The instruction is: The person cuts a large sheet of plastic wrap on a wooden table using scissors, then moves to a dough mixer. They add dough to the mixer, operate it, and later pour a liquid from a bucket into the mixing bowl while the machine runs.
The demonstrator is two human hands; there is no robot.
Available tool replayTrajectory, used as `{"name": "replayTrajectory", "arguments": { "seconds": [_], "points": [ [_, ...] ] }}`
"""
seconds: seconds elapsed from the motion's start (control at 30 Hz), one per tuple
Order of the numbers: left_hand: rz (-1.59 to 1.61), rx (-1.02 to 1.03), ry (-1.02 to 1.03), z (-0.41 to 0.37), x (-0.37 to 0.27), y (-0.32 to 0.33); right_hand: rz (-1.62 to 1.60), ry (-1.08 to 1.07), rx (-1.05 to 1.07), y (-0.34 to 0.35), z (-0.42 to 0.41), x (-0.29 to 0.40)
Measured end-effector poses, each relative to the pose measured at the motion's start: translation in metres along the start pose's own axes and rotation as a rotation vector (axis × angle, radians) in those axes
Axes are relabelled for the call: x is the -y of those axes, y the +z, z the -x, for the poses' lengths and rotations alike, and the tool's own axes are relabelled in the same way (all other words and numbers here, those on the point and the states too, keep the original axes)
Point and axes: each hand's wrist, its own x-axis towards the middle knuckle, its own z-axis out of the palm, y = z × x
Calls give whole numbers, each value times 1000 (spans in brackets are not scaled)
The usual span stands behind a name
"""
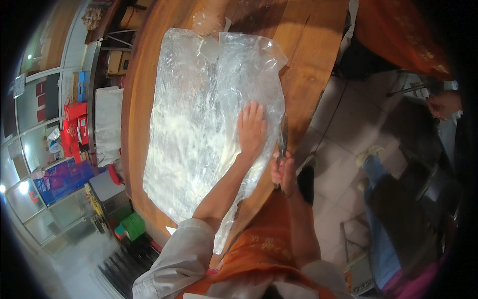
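A large clear plastic sheet or bag (186, 123), smeared with a whitish residue, lies spread over the wooden table (302, 56). Its right part is folded over or doubled. My left hand (252, 130) rests palm down and flat on this right part, holding nothing. Just beyond the sheet's right edge, my right hand (284, 172) grips what look like metal scissors (283, 134), their blades pointing away from me along that edge. Whether the blades touch the plastic cannot be made out.
Another person's whitened hand (209, 22) is at the sheet's far edge, beside a pale flat piece (210, 49). On the right, a person in an orange garment (403, 33) and another person's hand (444, 104) are near. Red boxes (74, 127) stand left of the table.
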Motion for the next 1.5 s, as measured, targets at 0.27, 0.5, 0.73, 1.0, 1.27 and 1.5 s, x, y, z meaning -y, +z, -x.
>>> {"name": "replayTrajectory", "arguments": {
  "seconds": [0.27, 0.5, 0.73, 1.0, 1.27, 1.5],
  "points": [
    [-53, 207, -45, -1, -10, 4, 461, -70, -148, -9, -37, -7],
    [-46, 257, -76, -3, -3, -5, 303, -150, -7, 33, -78, 65],
    [-38, 300, -102, -5, -3, -9, 266, -115, 90, 46, -100, 100],
    [64, 279, -99, -12, -2, -13, -27, 0, -67, 36, -136, 106],
    [4, 261, -109, -8, 3, -12, -36, 166, 184, 49, -158, 172],
    [10, 215, -49, -8, -5, -6, 75, -15, 21, 23, -203, 216]
  ]
}}
